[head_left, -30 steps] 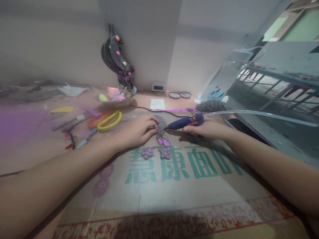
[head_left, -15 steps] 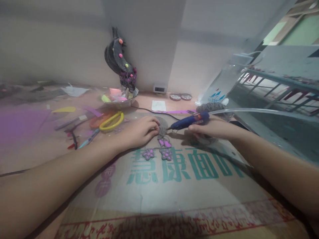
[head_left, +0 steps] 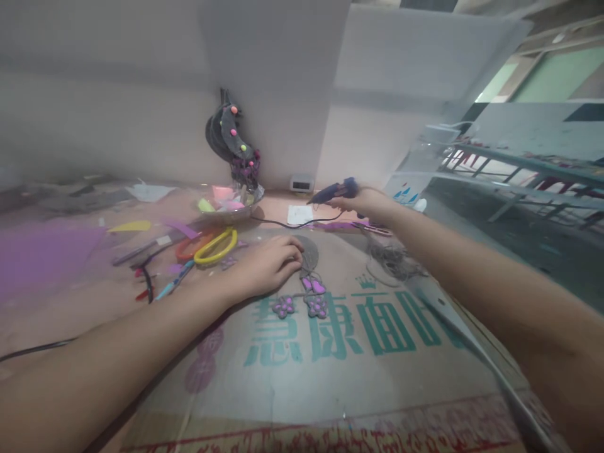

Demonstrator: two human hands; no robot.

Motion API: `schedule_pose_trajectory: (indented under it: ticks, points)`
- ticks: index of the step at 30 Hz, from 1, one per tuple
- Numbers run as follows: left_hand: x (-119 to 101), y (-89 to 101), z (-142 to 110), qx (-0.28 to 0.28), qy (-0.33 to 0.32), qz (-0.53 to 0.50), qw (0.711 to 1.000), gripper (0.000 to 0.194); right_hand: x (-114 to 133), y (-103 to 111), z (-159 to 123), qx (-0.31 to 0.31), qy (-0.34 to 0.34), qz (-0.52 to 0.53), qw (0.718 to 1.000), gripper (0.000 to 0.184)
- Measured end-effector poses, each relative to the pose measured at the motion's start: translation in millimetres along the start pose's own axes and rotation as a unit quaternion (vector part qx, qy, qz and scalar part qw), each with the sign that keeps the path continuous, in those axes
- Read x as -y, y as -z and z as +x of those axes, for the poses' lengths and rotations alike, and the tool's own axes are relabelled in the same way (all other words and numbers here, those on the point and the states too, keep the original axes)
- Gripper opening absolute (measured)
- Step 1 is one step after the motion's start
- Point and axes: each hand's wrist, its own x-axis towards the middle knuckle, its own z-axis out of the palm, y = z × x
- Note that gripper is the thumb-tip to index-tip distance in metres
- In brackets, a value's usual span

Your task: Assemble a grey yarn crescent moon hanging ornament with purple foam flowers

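Note:
My right hand [head_left: 356, 202] grips a blue glue gun [head_left: 336, 191] above the back of the table, its nozzle pointing left over a white square [head_left: 301, 214]. Curled fingers of my left hand [head_left: 271, 269] hold the left edge of a grey round piece [head_left: 310, 251] against the printed cardboard [head_left: 306, 390]. Below that piece hang a purple heart-shaped part [head_left: 314, 285] with grey edging and two purple-and-grey flowers, a left flower [head_left: 284, 307] and a right flower [head_left: 316, 307]. Exactly how my left fingertips grip is partly hidden.
Scissors with yellow handles [head_left: 216, 246], a blue pen [head_left: 175, 280] and purple sheets [head_left: 51, 258] lie left. A clear bowl [head_left: 231, 214] of coloured scraps stands behind, below a grey moon-shaped ornament [head_left: 226, 135]. Grey yarn [head_left: 391, 261] lies right; a dark cord [head_left: 278, 223] crosses behind.
My right hand has lifted the glue gun away from the grey piece, back and up to above the white square. My left hand stays at the piece. The view has tilted up slightly.

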Motion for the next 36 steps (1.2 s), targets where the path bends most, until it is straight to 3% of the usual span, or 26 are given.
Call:
schedule_pose_trajectory:
  ticks: [6,11,15,18,19,22,24,29,36]
  points:
    - [1,-0.1,1,-0.005,0.02,-0.003,1.0,0.02,-9,-44,26,-0.048,-0.025,-0.015,0.998,0.033]
    - [2,-1.0,1,-0.009,0.03,0.004,0.999,0.02,-12,-46,22,-0.037,-0.004,-0.014,0.999,0.034]
    - [1,-1.4,1,-0.005,0.033,0.008,0.999,0.02,-14,-30,-9,-0.04,0.032,-0.022,0.998,0.046]
    - [0,0.3,5,-0.01,0.025,0.021,0.999,0.022,-4,-23,-56,-0.099,0.145,-0.058,0.983,0.043]
    - [0,1.7,7,-0.011,0.02,0.027,0.999,0.022,1,-23,-74,-0.092,0.171,-0.068,0.979,0.039]
    - [1,7.5,18,0.0,0.018,0.052,0.998,0.019,17,-30,-122,0.02,0.285,-0.109,0.952,0.028]
    - [2,11.3,25,0.02,0.027,0.067,0.997,0.021,22,-37,-144,0.068,0.33,-0.11,0.935,0.03]
    - [11,10.5,37,0.047,0.002,0.116,0.992,0.024,17,-54,-158,0.063,0.364,-0.113,0.922,0.041]
    - [16,1.7,38,0.036,-0.026,0.126,0.991,0.022,15,-58,-156,0.073,0.352,-0.056,0.931,0.034]
